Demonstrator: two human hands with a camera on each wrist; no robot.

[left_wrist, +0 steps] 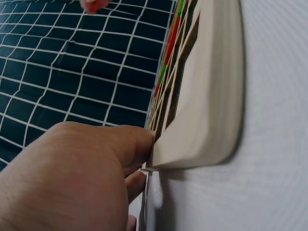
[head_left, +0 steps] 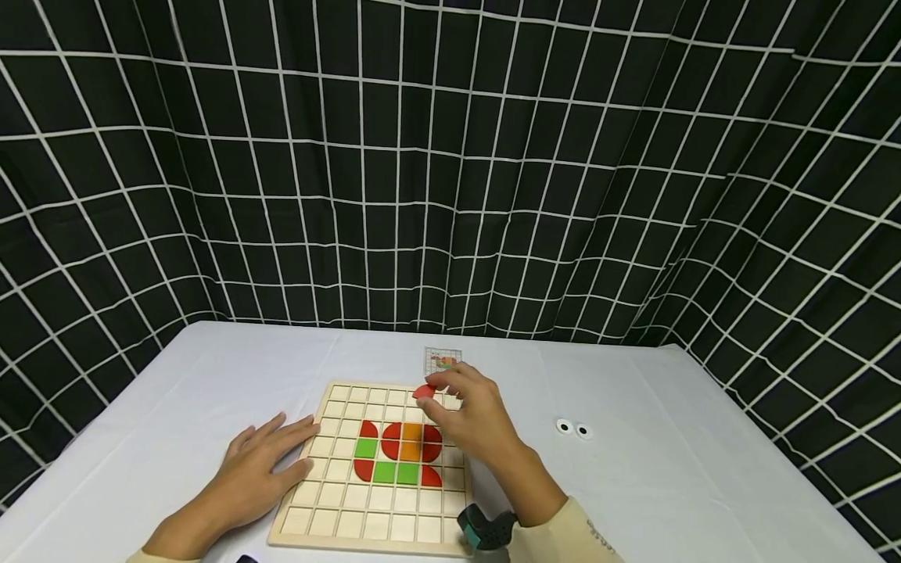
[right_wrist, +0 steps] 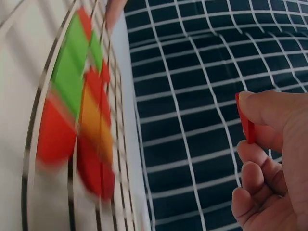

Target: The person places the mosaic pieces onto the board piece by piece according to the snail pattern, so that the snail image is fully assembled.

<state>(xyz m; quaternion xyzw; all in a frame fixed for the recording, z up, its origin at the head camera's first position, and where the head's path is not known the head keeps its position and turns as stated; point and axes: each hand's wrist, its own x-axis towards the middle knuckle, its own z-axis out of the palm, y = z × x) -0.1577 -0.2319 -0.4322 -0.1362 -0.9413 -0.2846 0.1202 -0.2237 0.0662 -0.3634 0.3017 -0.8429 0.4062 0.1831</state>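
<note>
A wooden grid board (head_left: pixel 338 521) lies on the white table with red, green and orange flat tiles in its middle cells. My right hand (head_left: pixel 482 414) pinches a red tile (head_left: pixel 423 392) between thumb and fingers, held over the board's far edge. In the right wrist view the thin red tile (right_wrist: pixel 247 122) shows edge-on, gripped at the fingertips. My left hand (head_left: pixel 256 473) rests at the board's left rim, fingers spread and fairly straight. In the left wrist view, the left hand (left_wrist: pixel 86 168) is right at the side of the board (left_wrist: pixel 219 91).
Beyond the board's far edge lies a small card (head_left: pixel 442 360) printed with a grid and coloured pattern. To the right sit two white discs (head_left: pixel 583 431) with black dots, like eyes. A black curtain (head_left: pixel 394 195) with white grid lines stands around the table.
</note>
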